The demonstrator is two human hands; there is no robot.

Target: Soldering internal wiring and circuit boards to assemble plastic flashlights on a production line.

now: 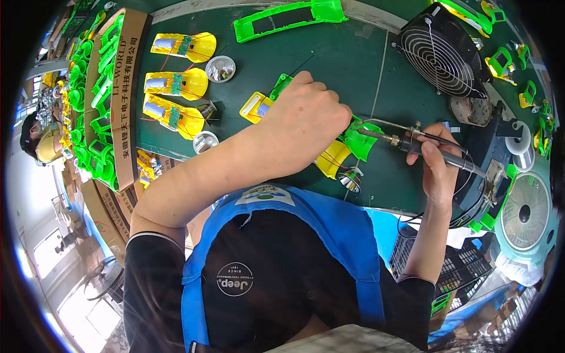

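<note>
My left hand [309, 120] is closed with its back upward, above a yellow and green plastic lamp housing. Its fingertips, and whatever they pinch, are hidden. Beside it show a yellow shell piece [333, 157] and a green shell piece [360, 143]; another yellow piece [255, 107] lies on its far left side. A small silver reflector [351, 179] with wires rests near the table's front edge. In my right hand [438, 167] is a soldering iron [405, 143] with a thin metal guide tube, its tip pointing left at the green piece near my left fingers.
Yellow lamp shells [176, 83] with batteries and circuit boards lie at left, beside silver reflectors [220, 69]. A green casing [291, 21] lies at the back. A black fan [438, 56] and solder spool [518, 141] stand right. A cardboard box [130, 88] borders the left.
</note>
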